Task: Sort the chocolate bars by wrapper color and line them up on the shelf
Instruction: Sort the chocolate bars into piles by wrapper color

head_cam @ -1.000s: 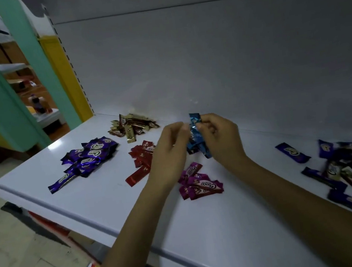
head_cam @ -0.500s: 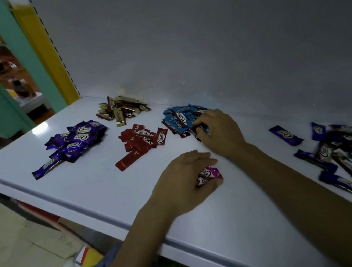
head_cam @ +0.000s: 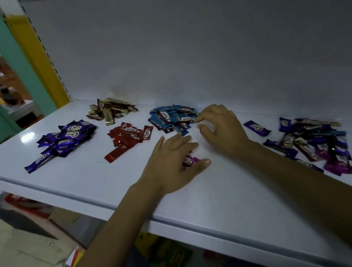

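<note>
Head view is up on my screen. What lies around the hands?

— I see the white shelf (head_cam: 88,184), a grey back panel (head_cam: 203,41) behind it and a yellow upright (head_cam: 37,57) at the upper left of the frame. Toward the right edge sits a mixed heap (head_cam: 313,141) of purple, gold and magenta bars, with a lone purple bar (head_cam: 256,128) just left of it.

— Anything in the way?

— The left hand (head_cam: 174,164) lies palm down, fingers nearly straight, on the magenta bars (head_cam: 190,160) at frame centre. I make out only one end of them beside the thumb.

— And what does the shelf carry, sorted?

— From the left: a purple pile (head_cam: 65,140), a gold pile (head_cam: 110,111) further back by the panel, a red pile (head_cam: 129,139), then a blue pile (head_cam: 171,118). The right hand (head_cam: 221,127) has its fingers loosely bent and spread and grips nothing I can see. Its index fingertip touches the blue pile's right edge.
</note>
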